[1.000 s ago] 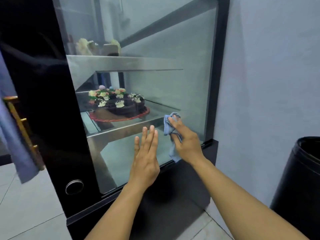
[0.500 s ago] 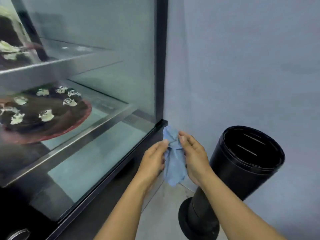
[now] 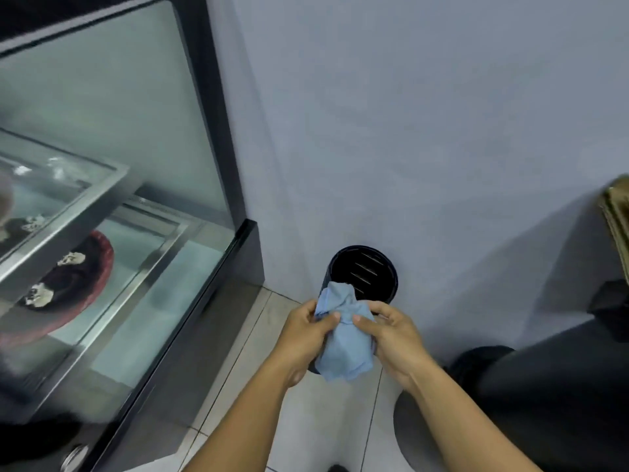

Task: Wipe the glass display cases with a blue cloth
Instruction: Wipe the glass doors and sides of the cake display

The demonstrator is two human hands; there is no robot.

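Gripping the bunched blue cloth [image 3: 343,338] from both sides, the left hand [image 3: 304,335] and right hand [image 3: 394,338] meet at lower centre of the frame, thumbs pressed into the fabric and fingers curled behind it. Both forearms rise from the bottom edge and converge on the cloth, which hangs in front of a black cylinder [image 3: 366,275] standing by the grey wall [image 3: 408,131]. The glass display case [image 3: 112,185] fills the left side, apart from the hands, with a chocolate cake [image 3: 68,277] on its lower shelf.

Cloth [image 3: 343,338] now off glass, two-handed
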